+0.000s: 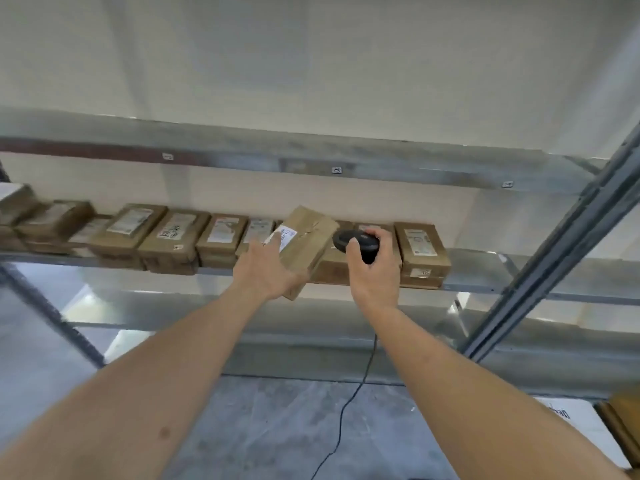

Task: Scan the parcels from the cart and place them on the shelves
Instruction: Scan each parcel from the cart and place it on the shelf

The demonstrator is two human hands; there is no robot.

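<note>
My left hand [268,268] holds a brown cardboard parcel [308,242] tilted on end, its white label facing left, just in front of the metal shelf [485,268]. My right hand [372,268] grips a black handheld scanner [356,241], whose head points left at the parcel from close by. A black cable [341,420] hangs from the scanner down toward the floor. Behind both hands, several brown labelled parcels [173,237] stand in a row along the shelf, and one stack [420,252] sits just right of the scanner.
A higher shelf beam [311,157] runs above the row. A grey upright post [554,271] slants along the right side. Lower shelves [242,310] lie below. White and brown boxes [588,424] sit at the bottom right over grey floor.
</note>
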